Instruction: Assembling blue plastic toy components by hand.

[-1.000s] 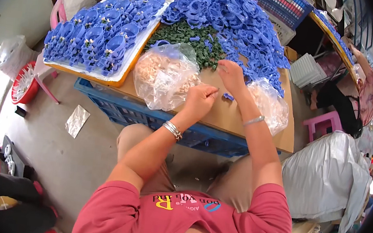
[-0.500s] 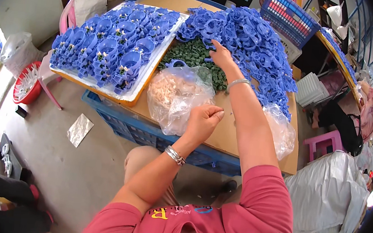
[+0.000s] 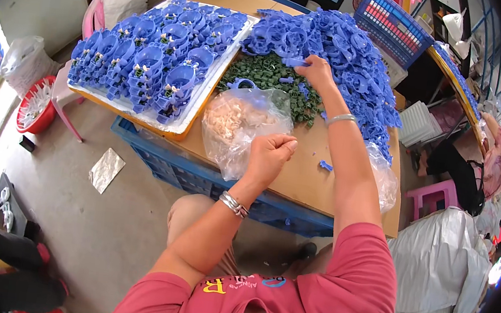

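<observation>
My right hand (image 3: 316,75) pinches a blue plastic part (image 3: 294,62) at the near edge of a large heap of blue plastic parts (image 3: 351,60). Below it lies a pile of small dark green pieces (image 3: 260,74), with a few blue bits on top. My left hand (image 3: 270,157) is closed in a loose fist beside a clear plastic bag of pale, cream-coloured small pieces (image 3: 230,120); what its fingers hold is hidden. A blue ring-shaped part (image 3: 243,83) lies behind the bag. One small blue piece (image 3: 325,165) rests on the cardboard near my right forearm.
At left, a white foam tray (image 3: 215,75) carries rows of blue cup-shaped parts with small decorations. Another clear bag (image 3: 383,184) sits at the table's right edge. Blue crates (image 3: 157,161) support the cardboard top (image 3: 303,184). A red basket (image 3: 38,109) stands on the floor at left.
My right hand has gone from reaching into the heap to pinching a blue part, shifting right. Small blue pieces now show on the green pile and cardboard. My left hand has barely moved.
</observation>
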`<state>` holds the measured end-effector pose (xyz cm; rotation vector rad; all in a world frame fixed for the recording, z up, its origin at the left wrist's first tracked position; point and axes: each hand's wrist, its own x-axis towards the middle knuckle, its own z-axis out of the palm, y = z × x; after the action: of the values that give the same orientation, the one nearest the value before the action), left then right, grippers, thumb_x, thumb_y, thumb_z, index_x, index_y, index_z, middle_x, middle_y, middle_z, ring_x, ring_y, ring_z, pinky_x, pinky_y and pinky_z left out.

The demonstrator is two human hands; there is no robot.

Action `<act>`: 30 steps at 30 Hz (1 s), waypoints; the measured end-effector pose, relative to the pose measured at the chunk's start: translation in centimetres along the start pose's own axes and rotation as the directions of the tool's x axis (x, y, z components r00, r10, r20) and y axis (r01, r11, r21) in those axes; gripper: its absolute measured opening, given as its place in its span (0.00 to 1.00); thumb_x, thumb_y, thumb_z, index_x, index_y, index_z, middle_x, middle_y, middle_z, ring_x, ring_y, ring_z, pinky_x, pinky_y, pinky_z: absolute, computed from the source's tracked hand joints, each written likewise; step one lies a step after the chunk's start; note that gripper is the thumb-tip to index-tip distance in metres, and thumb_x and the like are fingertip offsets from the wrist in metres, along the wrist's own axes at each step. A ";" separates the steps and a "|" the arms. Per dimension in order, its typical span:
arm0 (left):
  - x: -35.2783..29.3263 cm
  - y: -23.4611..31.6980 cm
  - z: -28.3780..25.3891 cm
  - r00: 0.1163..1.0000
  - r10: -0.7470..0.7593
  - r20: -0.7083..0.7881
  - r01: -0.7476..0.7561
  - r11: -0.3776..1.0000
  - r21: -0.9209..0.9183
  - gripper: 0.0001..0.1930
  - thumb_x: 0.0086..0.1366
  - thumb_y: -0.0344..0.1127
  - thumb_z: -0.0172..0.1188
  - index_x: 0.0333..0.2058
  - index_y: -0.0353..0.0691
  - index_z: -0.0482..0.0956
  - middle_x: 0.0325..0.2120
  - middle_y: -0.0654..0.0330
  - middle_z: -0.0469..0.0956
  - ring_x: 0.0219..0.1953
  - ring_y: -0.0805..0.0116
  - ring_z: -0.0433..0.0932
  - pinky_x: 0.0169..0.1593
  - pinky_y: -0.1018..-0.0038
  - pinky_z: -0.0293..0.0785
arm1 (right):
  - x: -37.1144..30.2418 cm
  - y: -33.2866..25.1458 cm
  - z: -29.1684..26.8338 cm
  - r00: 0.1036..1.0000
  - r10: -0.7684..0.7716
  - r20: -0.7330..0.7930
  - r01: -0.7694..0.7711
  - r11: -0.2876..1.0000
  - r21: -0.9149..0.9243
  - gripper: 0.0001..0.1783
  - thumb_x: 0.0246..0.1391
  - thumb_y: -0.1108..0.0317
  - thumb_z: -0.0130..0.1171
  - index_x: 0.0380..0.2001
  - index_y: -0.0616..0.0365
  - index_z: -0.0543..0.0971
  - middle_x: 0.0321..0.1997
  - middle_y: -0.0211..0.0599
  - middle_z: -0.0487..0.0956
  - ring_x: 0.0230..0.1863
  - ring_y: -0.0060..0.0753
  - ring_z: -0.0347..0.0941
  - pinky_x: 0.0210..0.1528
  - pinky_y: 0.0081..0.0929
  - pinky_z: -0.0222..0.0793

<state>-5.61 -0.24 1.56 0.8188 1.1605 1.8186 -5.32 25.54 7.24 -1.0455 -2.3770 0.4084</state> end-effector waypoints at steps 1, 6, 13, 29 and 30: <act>-0.1 0.3 0.1 1.000 -0.001 0.007 0.001 1.000 -0.002 0.08 0.55 0.29 0.55 0.31 0.30 0.77 0.22 0.61 0.76 0.23 0.78 0.72 0.29 0.82 0.70 | -0.9 0.1 -0.7 1.000 -0.005 0.006 0.005 0.997 0.079 0.19 0.32 0.60 0.65 0.28 0.60 0.76 0.28 0.43 0.76 0.31 0.36 0.72 0.34 0.31 0.66; -0.3 0.5 0.7 0.996 -0.089 -0.026 0.086 0.991 -0.105 0.07 0.56 0.29 0.53 0.30 0.30 0.76 0.22 0.60 0.75 0.23 0.75 0.73 0.28 0.80 0.71 | -9.2 0.5 -4.1 0.997 -0.055 -0.054 0.073 0.904 0.422 0.11 0.37 0.68 0.63 0.25 0.60 0.74 0.18 0.23 0.69 0.21 0.16 0.60 0.24 0.18 0.58; 0.4 -1.3 1.4 0.912 -0.267 0.313 0.397 0.768 -0.502 0.15 0.62 0.37 0.45 0.43 0.35 0.67 0.29 0.52 0.76 0.27 0.57 0.77 0.29 0.65 0.76 | -22.6 0.8 -7.5 0.878 -0.374 -0.300 0.438 0.879 0.187 0.13 0.31 0.75 0.63 0.26 0.60 0.73 0.30 0.39 0.72 0.35 0.39 0.69 0.36 0.28 0.65; -0.2 -4.8 2.9 0.599 -0.385 0.702 0.729 0.626 -0.279 0.22 0.62 0.48 0.43 0.42 0.33 0.69 0.30 0.45 0.74 0.23 0.62 0.75 0.24 0.75 0.72 | -26.5 4.3 -9.7 0.870 -0.429 -0.242 0.491 0.795 0.357 0.24 0.33 0.87 0.43 0.36 0.57 0.75 0.46 0.42 0.70 0.47 0.39 0.67 0.46 0.28 0.63; -0.1 -4.6 2.9 0.674 -0.378 0.634 0.690 0.628 -0.359 0.20 0.62 0.46 0.45 0.41 0.33 0.70 0.30 0.45 0.74 0.23 0.63 0.75 0.25 0.74 0.72 | -26.3 4.5 -9.8 0.890 -0.350 -0.293 0.450 0.781 0.434 0.25 0.35 0.86 0.42 0.39 0.57 0.75 0.48 0.42 0.69 0.49 0.38 0.66 0.47 0.27 0.63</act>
<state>-1.81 1.96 -1.66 0.4382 0.3787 1.1875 17.93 9.46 4.69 -0.3088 -2.0723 0.6686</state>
